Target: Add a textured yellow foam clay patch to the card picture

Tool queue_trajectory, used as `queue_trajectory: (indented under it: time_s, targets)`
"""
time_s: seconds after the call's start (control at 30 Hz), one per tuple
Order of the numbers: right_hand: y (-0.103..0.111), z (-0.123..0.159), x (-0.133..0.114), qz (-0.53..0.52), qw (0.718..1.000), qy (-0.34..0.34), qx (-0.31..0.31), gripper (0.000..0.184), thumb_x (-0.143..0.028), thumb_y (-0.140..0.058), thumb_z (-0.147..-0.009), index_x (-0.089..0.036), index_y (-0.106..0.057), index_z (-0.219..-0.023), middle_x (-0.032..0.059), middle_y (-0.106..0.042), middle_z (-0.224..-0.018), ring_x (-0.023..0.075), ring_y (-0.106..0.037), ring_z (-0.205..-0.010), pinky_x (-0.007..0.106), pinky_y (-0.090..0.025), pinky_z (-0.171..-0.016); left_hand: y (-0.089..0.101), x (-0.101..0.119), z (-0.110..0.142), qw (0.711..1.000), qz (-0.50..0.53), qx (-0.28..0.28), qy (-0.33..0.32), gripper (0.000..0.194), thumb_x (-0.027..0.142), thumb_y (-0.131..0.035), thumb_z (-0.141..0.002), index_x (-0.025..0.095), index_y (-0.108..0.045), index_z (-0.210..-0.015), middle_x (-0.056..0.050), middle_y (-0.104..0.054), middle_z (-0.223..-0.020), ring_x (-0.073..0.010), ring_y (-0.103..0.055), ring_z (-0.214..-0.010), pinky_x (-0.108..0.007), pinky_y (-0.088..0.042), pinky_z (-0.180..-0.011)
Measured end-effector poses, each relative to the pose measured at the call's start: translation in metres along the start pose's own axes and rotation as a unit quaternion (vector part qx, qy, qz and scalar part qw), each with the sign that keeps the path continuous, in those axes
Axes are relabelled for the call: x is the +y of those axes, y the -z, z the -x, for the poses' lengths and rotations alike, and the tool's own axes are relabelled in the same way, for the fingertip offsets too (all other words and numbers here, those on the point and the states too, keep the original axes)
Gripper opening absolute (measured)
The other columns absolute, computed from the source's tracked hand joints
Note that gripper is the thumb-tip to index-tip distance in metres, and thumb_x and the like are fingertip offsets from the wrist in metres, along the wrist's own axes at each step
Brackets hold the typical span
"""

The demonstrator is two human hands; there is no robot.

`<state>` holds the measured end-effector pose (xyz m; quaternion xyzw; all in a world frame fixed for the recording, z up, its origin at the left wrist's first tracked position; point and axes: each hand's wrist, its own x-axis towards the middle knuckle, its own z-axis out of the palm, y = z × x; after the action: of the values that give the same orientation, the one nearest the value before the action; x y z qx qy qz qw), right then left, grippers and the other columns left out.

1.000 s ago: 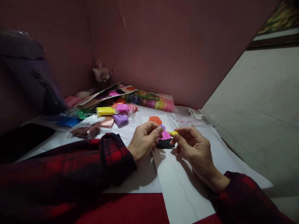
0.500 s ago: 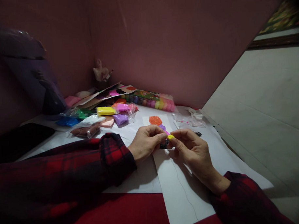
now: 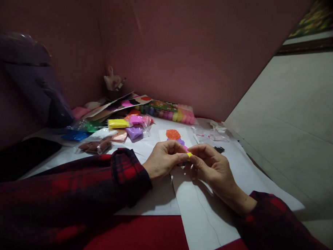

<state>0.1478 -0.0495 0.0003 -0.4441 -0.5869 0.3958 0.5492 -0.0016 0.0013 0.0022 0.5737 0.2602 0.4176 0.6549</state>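
A small lump of yellow modelling clay (image 3: 189, 154) is pinched between the fingertips of both hands. My left hand (image 3: 162, 159) grips it from the left with thumb and index finger. From the other side, the thumb and index finger of my right hand (image 3: 215, 167) press on it. Below lies a narrow white paper strip (image 3: 197, 211) with a thin curved pencil line. At its far end are an orange clay patch (image 3: 173, 134) and a purple patch (image 3: 180, 141), with some pink beside the fingertips. My hands hide the middle of the strip.
Bagged clay, including a yellow packet (image 3: 118, 123) and a brown packet (image 3: 94, 146), lies at the left. Behind stands a long pack of coloured clay (image 3: 171, 114). A clear bag (image 3: 212, 133) and a black piece (image 3: 219, 149) are at right. A dark flat object (image 3: 25, 159) lies far left.
The yellow clay has moved slightly down and shows less between my fingers. My fingertips have closed nearer together, and more of the purple patch shows.
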Motion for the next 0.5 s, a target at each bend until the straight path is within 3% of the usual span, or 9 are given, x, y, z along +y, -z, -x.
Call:
queue_trajectory:
  time_s: [0.13,0.3,0.5]
  targets:
    - [0.0010,0.0006,-0.0004,0.005,1.000,-0.016,0.007,0.020,-0.037,-0.065,-0.084,-0.019,-0.058,-0.090,-0.0012,-0.065,-0.060,0.0111,-0.056,-0.039,0.021,-0.045,-0.033,0.0001,0.0000,-0.0008,0.999,0.001,0.048,0.000,0.015,0.025,-0.066,-0.076,0.013,-0.058,-0.072,0.005,-0.054,-0.053,-0.0038,-0.040,-0.039,-0.017,-0.028,-0.040]
    - [0.0005,0.0007,-0.0017,0.001,1.000,0.001,-0.005,0.021,-0.037,-0.069,-0.080,-0.019,-0.059,-0.085,-0.0014,-0.064,-0.059,0.0112,-0.057,-0.041,0.022,-0.047,-0.036,0.0006,-0.0019,0.0005,1.000,0.030,-0.007,0.007,0.019,0.025,-0.074,-0.068,0.012,-0.061,-0.074,0.002,-0.059,-0.059,-0.0081,-0.053,-0.052,-0.019,-0.039,-0.050]
    - [0.0008,0.0003,-0.0025,-0.012,0.999,-0.021,0.023,0.025,-0.041,-0.065,-0.083,-0.019,-0.056,-0.093,-0.0024,-0.064,-0.062,0.0111,-0.056,-0.038,0.021,-0.046,-0.031,0.0015,-0.0002,0.0000,0.998,0.017,0.039,0.038,0.031,0.041,-0.067,-0.078,0.012,-0.061,-0.071,0.004,-0.051,-0.051,-0.0026,-0.032,-0.036,-0.017,-0.019,-0.035]
